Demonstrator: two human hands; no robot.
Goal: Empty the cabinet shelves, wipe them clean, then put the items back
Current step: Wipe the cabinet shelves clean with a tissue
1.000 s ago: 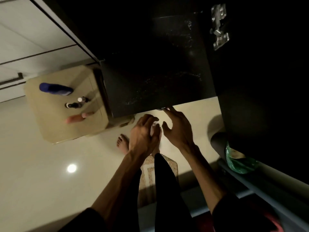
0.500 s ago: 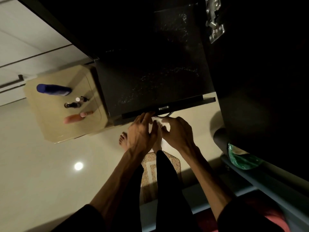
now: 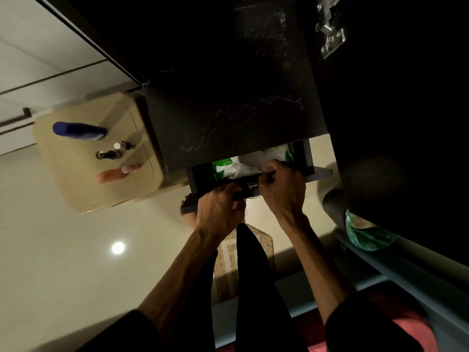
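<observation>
Two hands work at one dark drawer [image 3: 203, 182] that stands pulled out from under the black cabinet [image 3: 228, 102]. The left hand [image 3: 219, 208] curls over the drawer's front edge at about 7 o'clock from the metal ring handle [image 3: 253, 193]. The right hand [image 3: 283, 188], just beside it at 3 o'clock, has its fingers hooked over the same front edge near the handle; whether it pinches the handle itself I cannot tell. The hands sit close together, nearly touching.

Inside the drawer lies one white and green plastic packet [image 3: 243, 165], at 12 o'clock from the hands.

At 9 o'clock from the drawer stands one beige table [image 3: 76, 189] carrying four things: one blue bottle [image 3: 78, 131] lying on its side, two small dark bottles [image 3: 109, 155] and [image 3: 124, 145], and one pink tube [image 3: 115, 174].

One metal hinge [image 3: 330, 34] shows at 1 o'clock on the cabinet. One green bag [image 3: 368, 237] sits at 4 o'clock, and one patterned mat [image 3: 256, 240] lies on the floor [image 3: 63, 262] below the hands.
</observation>
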